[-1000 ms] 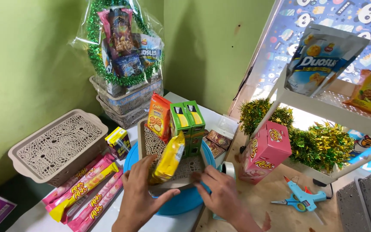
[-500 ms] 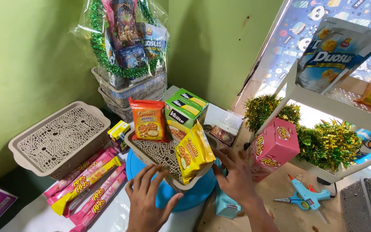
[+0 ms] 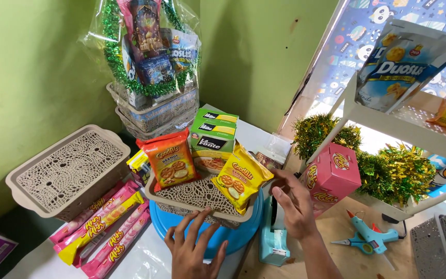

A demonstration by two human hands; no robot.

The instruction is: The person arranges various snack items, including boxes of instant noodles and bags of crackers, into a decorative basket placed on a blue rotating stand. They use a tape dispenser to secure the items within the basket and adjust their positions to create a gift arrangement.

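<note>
Green walls close off the corner where I'm working, with a white-covered tabletop [image 3: 145,258] underneath. At the centre sits a beige lattice basket [image 3: 197,196], resting on a blue round stand [image 3: 233,235], which probably lets it be turned and viewed from any side. My left hand [image 3: 194,248], at six o'clock of the basket, is spread wide with fingertips on the front rim, holding nothing, seemingly steadying it. My right hand [image 3: 292,204], at three o'clock, is loosely curled beside the yellow snack packet [image 3: 241,178]; I cannot tell whether it pinches anything.

An orange snack packet [image 3: 171,160] leans upright at ten o'clock, and green boxes [image 3: 212,132] stand stacked at twelve, tall items behind so the shorter packets show in front. A teal tape dispenser [image 3: 274,237] waits just under the right hand, and a pink box [image 3: 331,175] farther out at three o'clock.

Against half a second ago, the right hand has drawn back from the basket's far side to its right edge, the left has shifted onto the rim, and the yellow packet now stands more upright. The view has dipped slightly.
</note>
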